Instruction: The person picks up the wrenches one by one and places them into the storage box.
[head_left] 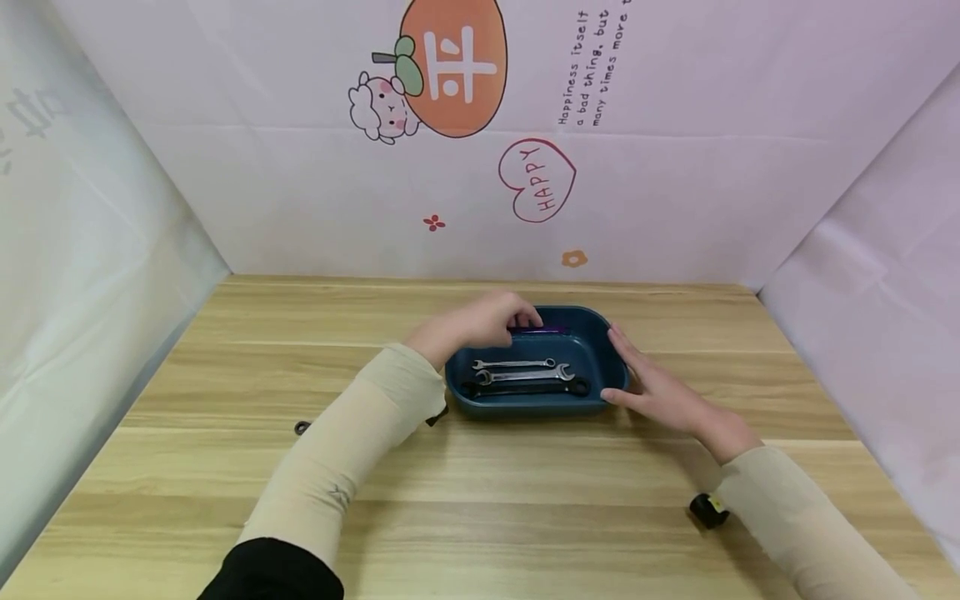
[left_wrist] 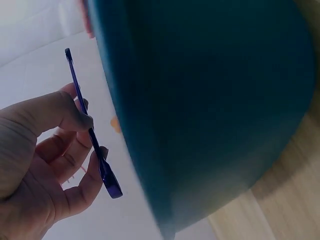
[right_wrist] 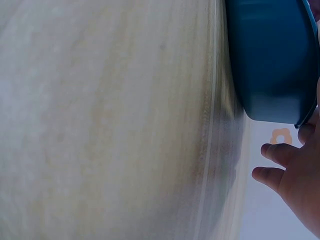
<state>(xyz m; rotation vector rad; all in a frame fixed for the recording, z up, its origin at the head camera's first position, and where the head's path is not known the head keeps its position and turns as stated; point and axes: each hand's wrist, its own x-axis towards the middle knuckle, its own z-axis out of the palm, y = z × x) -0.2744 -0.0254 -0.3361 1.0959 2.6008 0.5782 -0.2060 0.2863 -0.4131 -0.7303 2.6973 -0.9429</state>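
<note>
A dark blue plastic basin (head_left: 536,410) stands on the wooden table. My left hand (head_left: 487,321) reaches over its back left part and pinches a slim purple wrench (left_wrist: 93,135) between thumb and fingers. In the left wrist view the wrench is seen edge-on, beside the basin's rim. Inside the basin lie a small silver wrench (head_left: 517,364), a larger silver wrench (head_left: 525,376) and a black wrench (head_left: 528,388), side by side. My right hand (head_left: 660,392) rests against the basin's right end, its fingers spread and mostly straight, thumb at the front corner.
Under the left forearm lies a black tool with a ring end (head_left: 302,427); another black end (head_left: 437,415) shows on the forearm's other side. A small black object with a yellow label (head_left: 707,511) sits by the right sleeve. A printed white sheet (head_left: 300,192) stands behind the table.
</note>
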